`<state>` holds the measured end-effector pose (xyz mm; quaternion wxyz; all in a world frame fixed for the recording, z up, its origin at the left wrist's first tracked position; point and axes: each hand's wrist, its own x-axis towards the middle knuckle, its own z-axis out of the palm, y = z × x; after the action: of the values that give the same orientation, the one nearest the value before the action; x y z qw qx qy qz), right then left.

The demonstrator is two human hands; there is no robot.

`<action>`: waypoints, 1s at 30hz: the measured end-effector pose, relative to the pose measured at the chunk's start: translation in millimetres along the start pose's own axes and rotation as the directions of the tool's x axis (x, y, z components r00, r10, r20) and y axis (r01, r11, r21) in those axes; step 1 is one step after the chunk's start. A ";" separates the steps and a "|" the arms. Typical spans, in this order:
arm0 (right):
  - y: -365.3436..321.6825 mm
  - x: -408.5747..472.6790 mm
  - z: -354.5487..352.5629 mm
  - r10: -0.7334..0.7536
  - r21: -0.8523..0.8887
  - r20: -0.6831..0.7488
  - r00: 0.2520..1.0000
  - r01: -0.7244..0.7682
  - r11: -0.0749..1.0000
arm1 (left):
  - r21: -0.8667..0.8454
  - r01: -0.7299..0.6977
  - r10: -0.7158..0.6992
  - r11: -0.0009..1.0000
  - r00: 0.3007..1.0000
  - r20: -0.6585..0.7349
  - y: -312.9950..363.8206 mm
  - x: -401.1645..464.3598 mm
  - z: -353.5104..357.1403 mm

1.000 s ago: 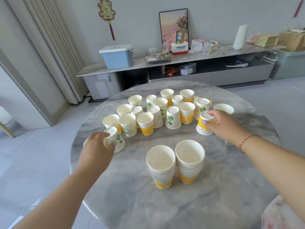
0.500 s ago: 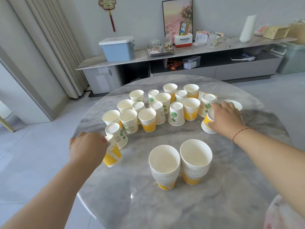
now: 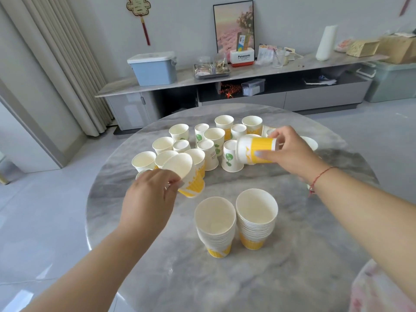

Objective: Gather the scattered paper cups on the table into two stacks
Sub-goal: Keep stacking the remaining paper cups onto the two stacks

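Two stacks of white-and-yellow paper cups stand side by side near the table's middle: the left stack and the right stack. My left hand holds a yellow-banded paper cup tilted, mouth up and away, just left of the stacks. My right hand holds another yellow-banded cup on its side above the loose cups. Several scattered cups, some upright and some upside down with green leaf prints, fill the far half of the round marble table.
A low grey TV cabinet runs along the wall behind the table, with a blue storage box, a tray and a picture frame on it. A curtain hangs at the left. Floor surrounds the table.
Both hands have lifted their cups off the table. The left cup has turned mouth-up and moved right toward the stacks; the right cup has turned onto its side and risen above the loose cups.
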<state>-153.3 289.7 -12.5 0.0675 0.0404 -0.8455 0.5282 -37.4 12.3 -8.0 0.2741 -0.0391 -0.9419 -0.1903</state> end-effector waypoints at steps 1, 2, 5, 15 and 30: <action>-14.9 -8.6 0.3 0.013 0.291 0.067 0.998 -0.032 0.956 | -0.021 -0.010 0.009 1.000 0.999 -0.031 6.1 2.1 -4.8; -27.5 -18.0 0.6 -0.006 0.504 0.138 0.990 -0.065 0.861 | -0.045 -0.022 0.019 0.999 0.998 -0.060 13.2 3.4 -9.6; -50.0 -44.1 0.9 -0.115 0.627 0.241 0.964 -0.065 0.776 | -0.105 -0.073 0.059 0.992 0.989 -0.133 35.1 3.1 -23.7; -50.0 -80.4 -6.0 -0.223 0.157 0.460 0.859 0.169 0.973 | -0.037 -0.389 0.377 0.921 0.910 -0.172 49.2 -22.9 -42.4; -14.6 -47.3 -45.1 0.072 -0.077 -0.005 0.997 -0.072 0.994 | -0.095 -0.209 0.222 0.973 0.964 0.146 23.7 -30.7 -23.1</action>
<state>-101.3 323.7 12.5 0.0510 0.0067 -0.8660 0.4973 4.4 26.4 1.6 0.2170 -0.1670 -0.9423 -0.1928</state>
